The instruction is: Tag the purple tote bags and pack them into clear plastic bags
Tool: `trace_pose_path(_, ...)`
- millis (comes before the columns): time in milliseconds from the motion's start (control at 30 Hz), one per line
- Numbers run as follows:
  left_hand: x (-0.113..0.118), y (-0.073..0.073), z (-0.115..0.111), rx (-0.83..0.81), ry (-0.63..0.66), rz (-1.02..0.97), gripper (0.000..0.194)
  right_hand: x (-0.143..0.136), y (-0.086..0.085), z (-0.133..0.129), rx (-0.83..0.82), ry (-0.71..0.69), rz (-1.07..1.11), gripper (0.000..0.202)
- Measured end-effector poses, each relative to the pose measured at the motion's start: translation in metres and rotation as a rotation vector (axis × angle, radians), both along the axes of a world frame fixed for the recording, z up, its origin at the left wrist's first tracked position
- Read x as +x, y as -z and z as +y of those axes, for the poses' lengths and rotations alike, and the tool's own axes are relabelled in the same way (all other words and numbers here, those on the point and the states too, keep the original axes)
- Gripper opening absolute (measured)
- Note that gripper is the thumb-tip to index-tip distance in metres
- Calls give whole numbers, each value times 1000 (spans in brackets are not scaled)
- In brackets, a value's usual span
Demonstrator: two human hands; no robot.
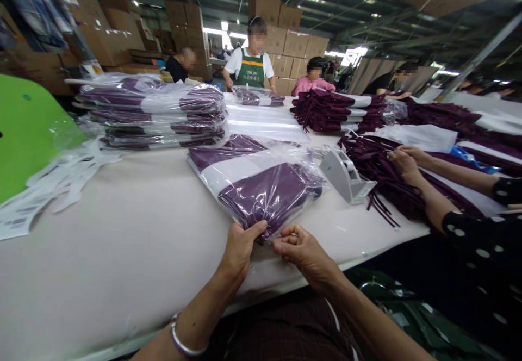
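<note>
A folded purple garment with a pale band lies in a clear plastic bag [261, 184] on the table in front of me. My left hand [243, 241] is closed on the near corner of the bag, its thumb on top. Just to the right, my right hand [299, 249] pinches at the bag's near edge with fingers and thumb together. What exactly lies between those fingertips is too small to make out, though it looks like the plastic edge.
Bagged purple garments [159, 111] are stacked at the back left. White label strips [73, 173] lie at the left by a green board [28, 127]. A grey tape dispenser [346, 173] stands right. Beside me a co-worker's hands [408, 162] handle purple garments [379, 170].
</note>
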State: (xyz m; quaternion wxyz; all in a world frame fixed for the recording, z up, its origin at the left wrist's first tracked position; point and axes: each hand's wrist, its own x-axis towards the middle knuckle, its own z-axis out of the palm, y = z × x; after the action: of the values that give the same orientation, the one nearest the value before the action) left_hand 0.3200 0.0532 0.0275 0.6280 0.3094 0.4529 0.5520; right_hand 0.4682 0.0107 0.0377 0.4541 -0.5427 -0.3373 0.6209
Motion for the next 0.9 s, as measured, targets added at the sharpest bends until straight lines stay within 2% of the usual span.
trace_pose_path(133,-1,-1,1,-28,20,-57,46,2,6,0,23,44,-14,50)
trace_pose_path(267,-2,-6,-3,-87,36,-116,54,-9,20,9,135,113,-13,48)
trace_pose_path(400,-6,-12,-5,-143,52,-156,54,-20,32,15,271,162,28,45)
trace_pose_path(533,-9,-13,-8,-143,91,-183,52,-27,35,18,293,232,-48,42)
trace_pose_path(633,-10,-10,-10,-96,108,-136,53,-27,26,16,226,220,18,40)
trace_pose_path(800,-8,-2,-11,-23,69,-48,54,-22,0,-2,-66,152,545,47)
trace_pose_path(900,-1,2,-16,-37,64,-3,51,-26,-3,-9,-174,178,698,47)
